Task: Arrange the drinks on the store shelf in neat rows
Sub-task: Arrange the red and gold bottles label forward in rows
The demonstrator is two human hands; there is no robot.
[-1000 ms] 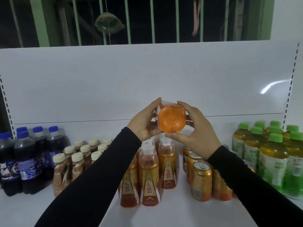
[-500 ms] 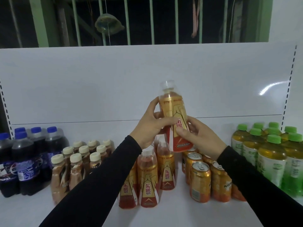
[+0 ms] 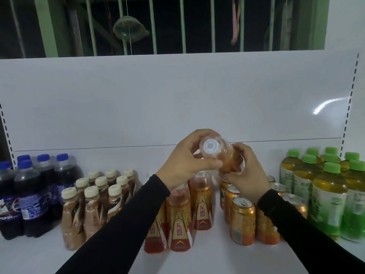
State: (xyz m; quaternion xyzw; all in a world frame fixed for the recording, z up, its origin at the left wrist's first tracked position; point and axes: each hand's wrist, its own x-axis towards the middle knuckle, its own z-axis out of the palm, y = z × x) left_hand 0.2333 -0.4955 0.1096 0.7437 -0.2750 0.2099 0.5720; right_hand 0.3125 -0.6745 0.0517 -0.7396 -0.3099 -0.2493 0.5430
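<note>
Shelving, the white store shelf (image 3: 207, 254), is carrying every group: cola bottles (image 3: 29, 194) at nine o'clock, milk-tea bottles (image 3: 94, 202) beside them, upright orange energy-drink bottles (image 3: 179, 220) at six o'clock, orange cans (image 3: 242, 220) at four o'clock, green-capped tea bottles (image 3: 327, 194) at three o'clock.

Above the centre, one energy-drink bottle (image 3: 221, 155) is lying tipped, its clear cap pointing at the camera. The left hand (image 3: 185, 163) is curling its fingers round the neck end, thumb across the front; the right hand (image 3: 246, 171) is wrapping the label end from four o'clock.

Biggest risk, in my judgement: the bottle is hanging directly over its own row and just beside the cans, so a slip while it is being turned upright would be knocking several over. Smaller risk: setting it down crooked would be breaking the row's line. Smallest: a loosened cap could be leaking.
</note>
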